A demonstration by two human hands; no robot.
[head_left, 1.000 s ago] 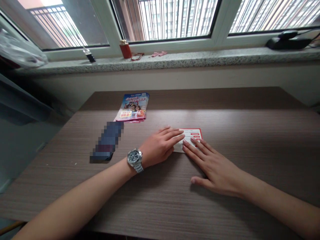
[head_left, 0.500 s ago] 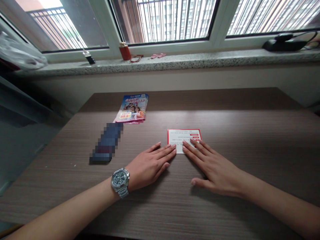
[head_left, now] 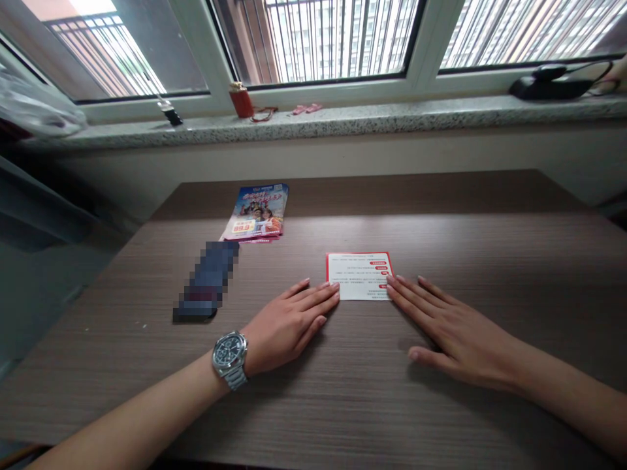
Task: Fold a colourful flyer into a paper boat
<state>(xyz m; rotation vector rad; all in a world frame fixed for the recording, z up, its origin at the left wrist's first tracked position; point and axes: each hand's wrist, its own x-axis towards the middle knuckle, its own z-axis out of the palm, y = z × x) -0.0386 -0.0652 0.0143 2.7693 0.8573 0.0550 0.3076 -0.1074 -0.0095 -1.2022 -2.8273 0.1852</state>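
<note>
A white printed sheet (head_left: 360, 274) with a red border and red labels lies flat on the wooden table (head_left: 343, 378); its print faces up, upside down to me. My left hand (head_left: 289, 323) is stretched out, fingertips resting on the sheet's lower left corner. A silver watch (head_left: 230, 356) is on that wrist. At the lower right edge of the sheet lie the fingertips of my right hand (head_left: 448, 326), its fingers straight and the thumb spread away. Neither hand grips anything.
A stack of colourful flyers (head_left: 257, 212) lies at the back left, with a dark pixelated object (head_left: 206, 281) in front of it. On the stone windowsill (head_left: 372, 117) stand a red container (head_left: 241, 101), a small black-and-clear item (head_left: 170, 112) and a black device (head_left: 548, 85).
My right hand has slid to the right across the sheet, out to its edge, uncovering more print. My left hand stays at the lower left corner. The view has shifted slightly.
</note>
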